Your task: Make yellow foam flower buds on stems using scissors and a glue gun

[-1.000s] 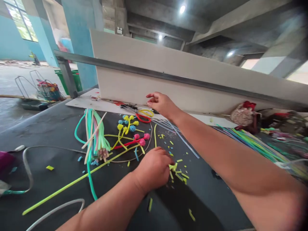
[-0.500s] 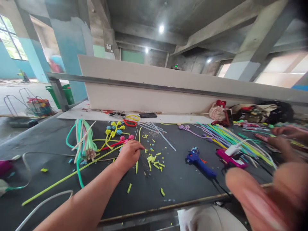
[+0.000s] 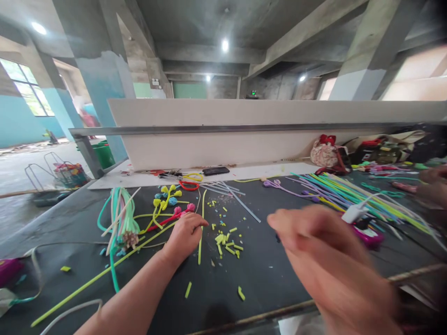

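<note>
My left hand [image 3: 185, 232] rests on the dark table with its fingers curled together beside the pink pompom stems [image 3: 183, 210]; whatever is in its fingers is hidden. My right hand [image 3: 307, 232] is raised over the right part of the table, blurred by motion, and its grip cannot be made out. Between the hands lies a scatter of short yellow-green pieces [image 3: 226, 243]. Left of my left hand are yellow pompom stems [image 3: 162, 200] and a bundle of mint and white pipe cleaners [image 3: 124, 214]. The blue glue gun is hidden behind my right hand.
Colourful pipe cleaners [image 3: 352, 195] spread across the right side, near a magenta device [image 3: 368, 236] with a white plug. A black phone [image 3: 215, 171] and scissors lie at the back by the white board [image 3: 216, 149]. Another person's hand [image 3: 433, 184] is at the far right.
My right hand has moved up and left from the lower right corner, now covering the blue glue gun. My left hand stays in about the same place. The view has tilted slightly.
</note>
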{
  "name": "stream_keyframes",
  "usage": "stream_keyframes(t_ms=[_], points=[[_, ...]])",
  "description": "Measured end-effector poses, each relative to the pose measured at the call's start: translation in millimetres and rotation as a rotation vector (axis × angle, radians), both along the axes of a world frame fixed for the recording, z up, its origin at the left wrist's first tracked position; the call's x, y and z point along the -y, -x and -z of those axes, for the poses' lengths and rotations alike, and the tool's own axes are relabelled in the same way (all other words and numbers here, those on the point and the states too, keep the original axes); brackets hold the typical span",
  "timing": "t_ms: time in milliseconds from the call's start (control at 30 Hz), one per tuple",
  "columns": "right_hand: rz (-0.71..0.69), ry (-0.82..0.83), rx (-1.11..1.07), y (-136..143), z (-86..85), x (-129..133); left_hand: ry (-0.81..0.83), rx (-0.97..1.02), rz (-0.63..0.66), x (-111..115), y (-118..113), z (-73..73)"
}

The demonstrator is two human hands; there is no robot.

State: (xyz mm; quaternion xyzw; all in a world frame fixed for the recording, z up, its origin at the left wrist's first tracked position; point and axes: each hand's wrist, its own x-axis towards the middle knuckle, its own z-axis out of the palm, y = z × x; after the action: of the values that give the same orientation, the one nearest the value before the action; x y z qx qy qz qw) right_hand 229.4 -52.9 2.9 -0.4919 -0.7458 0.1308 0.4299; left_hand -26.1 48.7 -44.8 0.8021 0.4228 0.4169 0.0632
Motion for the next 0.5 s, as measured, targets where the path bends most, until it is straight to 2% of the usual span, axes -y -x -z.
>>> stream_keyframes(t_ms=[67, 133, 200, 333, 500], points=[[0.059, 0.057, -0.111, 18, 0.7, -35, 0.012, -0.008, 0.017, 1, -1, 0.2], [0.081, 0.157, 0.049, 27, 7.1, -61, 0.018, -0.019, 0.030, 2, -2, 0.7], [0.081, 0.214, 0.125, 28, 17.4, -76, 0.026, -0.026, 0.030, 2, -3, 1.4], [0.079, 0.284, 0.242, 19, 36.3, -84, 0.081, -0.033, 0.003, 5, -4, 1.9], [0.043, 0.353, 0.362, 16, 46.5, -80, 0.182, -0.070, 0.006, 8, -10, 0.6]])
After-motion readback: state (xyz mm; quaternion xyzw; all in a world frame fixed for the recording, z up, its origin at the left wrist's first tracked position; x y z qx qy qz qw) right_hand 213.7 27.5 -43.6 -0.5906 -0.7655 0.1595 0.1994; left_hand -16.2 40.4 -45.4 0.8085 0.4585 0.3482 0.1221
